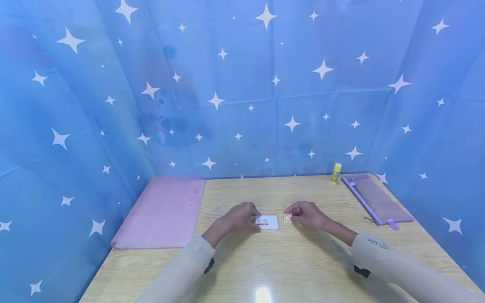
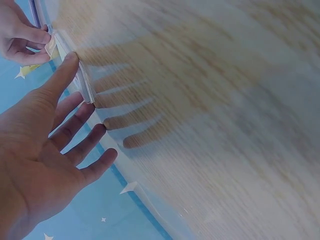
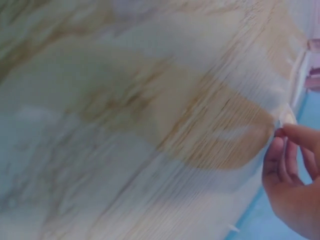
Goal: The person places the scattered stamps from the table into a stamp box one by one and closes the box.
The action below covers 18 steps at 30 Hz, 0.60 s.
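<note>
Near the middle of the wooden table (image 1: pixel 242 265) lies a flat white card case (image 1: pixel 270 223) with dark and red print. My left hand (image 1: pixel 239 216) holds it by its left end, thumb on the near side and fingers on the far side. In the left wrist view, the card case (image 2: pixel 80 80) shows a layered edge between thumb and fingers, with the other fingers spread. Just right of it, my right hand (image 1: pixel 308 215) pinches a small pale printed square (image 1: pixel 288 218) between thumb and fingertips. The right wrist view shows this square (image 3: pixel 288 116) edge-on.
A pink folder (image 1: pixel 163 210) lies at the table's left side. At the back right stands a yellow glue stick (image 1: pixel 336 173). Beside it lies a purple-edged mesh zip pouch (image 1: pixel 379 198) with slim items inside. A blue star-patterned curtain (image 1: pixel 242 84) hangs behind the table.
</note>
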Each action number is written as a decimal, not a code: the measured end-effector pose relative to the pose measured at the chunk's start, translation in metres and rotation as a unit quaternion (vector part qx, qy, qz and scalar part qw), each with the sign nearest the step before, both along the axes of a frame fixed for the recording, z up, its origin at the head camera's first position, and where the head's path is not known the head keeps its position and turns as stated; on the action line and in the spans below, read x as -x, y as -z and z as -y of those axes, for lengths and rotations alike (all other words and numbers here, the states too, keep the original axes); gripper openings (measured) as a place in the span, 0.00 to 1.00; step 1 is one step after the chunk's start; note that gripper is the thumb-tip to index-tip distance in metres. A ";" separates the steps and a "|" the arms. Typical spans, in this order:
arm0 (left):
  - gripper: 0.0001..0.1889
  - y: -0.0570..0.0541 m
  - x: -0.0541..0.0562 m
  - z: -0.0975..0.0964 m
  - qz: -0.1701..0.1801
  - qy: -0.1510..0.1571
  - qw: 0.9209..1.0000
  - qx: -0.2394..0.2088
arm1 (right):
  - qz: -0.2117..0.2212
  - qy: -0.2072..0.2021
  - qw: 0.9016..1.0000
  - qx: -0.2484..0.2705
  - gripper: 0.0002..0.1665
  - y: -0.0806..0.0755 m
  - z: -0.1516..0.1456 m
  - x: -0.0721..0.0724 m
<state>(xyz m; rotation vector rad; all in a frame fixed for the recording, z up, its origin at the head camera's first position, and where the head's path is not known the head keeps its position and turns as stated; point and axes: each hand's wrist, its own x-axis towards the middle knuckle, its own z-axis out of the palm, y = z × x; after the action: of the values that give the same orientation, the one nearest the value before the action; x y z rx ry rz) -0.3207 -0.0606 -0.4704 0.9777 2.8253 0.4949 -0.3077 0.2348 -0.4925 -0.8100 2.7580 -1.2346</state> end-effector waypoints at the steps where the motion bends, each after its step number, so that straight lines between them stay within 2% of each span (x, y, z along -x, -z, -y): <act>1: 0.27 0.000 0.000 0.000 0.000 0.000 1.000 0.000 | 0.002 -0.003 1.000 0.003 0.12 0.000 0.000 0.000; 12: 0.27 0.000 0.002 -0.001 0.000 -0.003 1.000 0.005 | 0.000 -0.007 1.000 0.009 0.11 -0.012 0.008 0.002; 18: 0.27 0.001 0.002 -0.001 0.004 -0.006 1.000 0.004 | -0.010 -0.025 0.999 0.023 0.11 -0.017 0.016 0.000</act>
<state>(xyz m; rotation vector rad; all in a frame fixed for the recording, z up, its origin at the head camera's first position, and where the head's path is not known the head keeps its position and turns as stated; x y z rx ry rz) -0.3223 -0.0591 -0.4718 0.9561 2.8262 0.4856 -0.3080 0.2188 -0.4757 -0.8952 2.7165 -1.2929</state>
